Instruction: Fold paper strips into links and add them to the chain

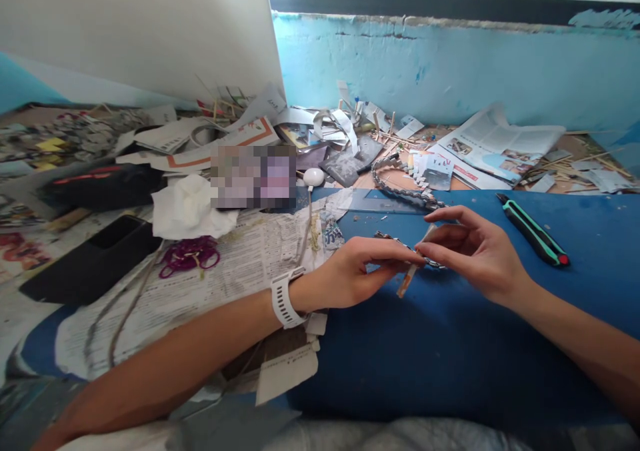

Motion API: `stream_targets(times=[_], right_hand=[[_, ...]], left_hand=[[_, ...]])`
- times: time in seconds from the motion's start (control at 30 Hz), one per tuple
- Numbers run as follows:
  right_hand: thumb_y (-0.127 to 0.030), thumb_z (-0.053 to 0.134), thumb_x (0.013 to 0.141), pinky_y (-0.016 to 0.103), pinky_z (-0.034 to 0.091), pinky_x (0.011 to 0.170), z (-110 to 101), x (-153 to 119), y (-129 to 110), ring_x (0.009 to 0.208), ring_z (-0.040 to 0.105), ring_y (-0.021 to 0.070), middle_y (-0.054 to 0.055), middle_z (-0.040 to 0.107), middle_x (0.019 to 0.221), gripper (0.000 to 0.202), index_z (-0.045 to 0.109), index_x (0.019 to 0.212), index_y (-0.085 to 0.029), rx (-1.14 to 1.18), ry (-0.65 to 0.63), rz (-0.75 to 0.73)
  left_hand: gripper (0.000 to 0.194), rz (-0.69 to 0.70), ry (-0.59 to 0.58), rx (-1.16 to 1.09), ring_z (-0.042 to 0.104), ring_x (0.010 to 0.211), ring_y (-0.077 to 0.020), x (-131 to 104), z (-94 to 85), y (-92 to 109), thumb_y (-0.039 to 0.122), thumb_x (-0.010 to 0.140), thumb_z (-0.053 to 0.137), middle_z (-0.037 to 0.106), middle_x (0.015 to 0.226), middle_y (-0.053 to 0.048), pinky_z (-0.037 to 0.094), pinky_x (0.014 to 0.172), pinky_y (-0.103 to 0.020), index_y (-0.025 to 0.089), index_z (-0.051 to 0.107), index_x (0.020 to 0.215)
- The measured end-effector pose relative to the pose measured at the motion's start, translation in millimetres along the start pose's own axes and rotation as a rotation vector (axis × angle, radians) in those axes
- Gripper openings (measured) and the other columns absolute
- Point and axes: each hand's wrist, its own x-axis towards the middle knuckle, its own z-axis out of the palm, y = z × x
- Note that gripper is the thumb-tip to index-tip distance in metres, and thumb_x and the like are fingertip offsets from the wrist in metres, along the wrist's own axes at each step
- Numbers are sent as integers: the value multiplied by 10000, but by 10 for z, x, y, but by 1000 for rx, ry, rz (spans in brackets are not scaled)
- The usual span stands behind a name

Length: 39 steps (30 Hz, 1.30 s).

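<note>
My left hand (357, 271), with a white watch (287, 299) on its wrist, pinches a narrow folded paper strip (407, 280) and part of a braided paper chain. My right hand (465, 248) meets it from the right, thumb and fingers closed on the strip's upper end. Part of the braided chain (393, 239) shows behind my left fingers, and more of it lies behind my right fingers. Another braided length (400, 191) curves on the table just beyond the hands. The exact join between strip and chain is hidden by the fingertips.
A green-and-black cutter (535, 231) lies right on the blue mat (400, 358). Purple cord (190, 256), crumpled tissue (193, 208) and a black case (93, 258) are at left on newspaper (250, 258). A ruler (377, 202), magazine pages (500, 148) and thin sticks lie behind.
</note>
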Motion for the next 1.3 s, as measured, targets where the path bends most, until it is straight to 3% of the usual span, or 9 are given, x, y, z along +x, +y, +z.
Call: stream_targets(times=[0.2, 0.37, 0.47, 0.6, 0.7, 0.77, 0.97, 1.13, 1.3], right_hand=[[-326, 883, 809, 302, 657, 772, 23, -33, 37, 846, 804, 210, 24, 820, 912, 448, 627, 1173, -268, -27, -40, 0], [-247, 842, 853, 324, 666, 793, 46, -88, 103, 854, 797, 200, -15, 797, 926, 303, 605, 1037, -293, -133, 44, -204], [-216, 754, 925, 343, 664, 861, 21, -107, 90, 939, 782, 199, 8, 787, 1019, 130, 688, 1015, -282, -250, -47, -300], [-201, 751, 920, 381, 661, 927, 15, -107, 68, 1071, 757, 234, 34, 767, 1148, 259, 731, 1162, -291, -296, -144, -340], [-213, 776, 906, 305, 675, 832, 48, -97, 115, 1004, 777, 211, 18, 789, 1070, 168, 773, 1057, -287, -285, -69, -366], [-214, 771, 914, 277, 675, 817, 73, -97, 157, 940, 793, 187, 6, 804, 1034, 146, 776, 1040, -288, -276, -22, -346], [-220, 852, 844, 281, 681, 805, 115, -128, 188, 895, 810, 192, -10, 827, 981, 306, 698, 1098, -291, -201, 146, -316], [-212, 844, 853, 246, 676, 788, 108, -125, 184, 865, 805, 165, 0, 821, 999, 241, 725, 1055, -268, -227, 148, -322], [-173, 828, 862, 257, 683, 831, 103, -111, 197, 926, 807, 174, -7, 821, 1021, 227, 731, 1045, -267, -225, 129, -364]], left_hand=[[175, 56, 20, 46, 760, 1028, -215, 19, -7, -23, 246, 966, 697, 802, 1095, -100, 603, 937, -321, 190, 793, 1101], [145, 21, 104, 70, 746, 894, -192, 25, 21, -17, 276, 963, 704, 797, 973, -94, 595, 830, -299, 160, 786, 993], [166, -28, 130, 90, 726, 825, -171, 15, 28, -6, 282, 968, 696, 784, 934, -94, 577, 740, -267, 140, 776, 1001], [145, 25, 152, 170, 709, 780, -149, 3, 29, 21, 255, 966, 694, 773, 880, -82, 556, 715, -248, 126, 760, 956], [112, 97, 143, 230, 713, 785, -144, -10, 52, 26, 217, 960, 693, 776, 884, -80, 565, 738, -246, 123, 745, 930], [97, 75, 154, 226, 732, 792, -137, -25, 79, 21, 220, 956, 701, 776, 892, -69, 583, 741, -227, 128, 729, 962], [157, 25, 212, 143, 786, 868, -144, -40, 134, -3, 218, 950, 721, 791, 964, -53, 637, 836, -226, 148, 676, 1082], [140, 89, 331, 172, 781, 871, -135, -29, 127, -40, 215, 936, 742, 798, 989, -44, 652, 822, -208, 168, 729, 1067], [258, 60, 351, 152, 801, 906, -158, -17, 114, -57, 249, 917, 772, 811, 1022, -58, 662, 858, -221, 158, 720, 1152]])
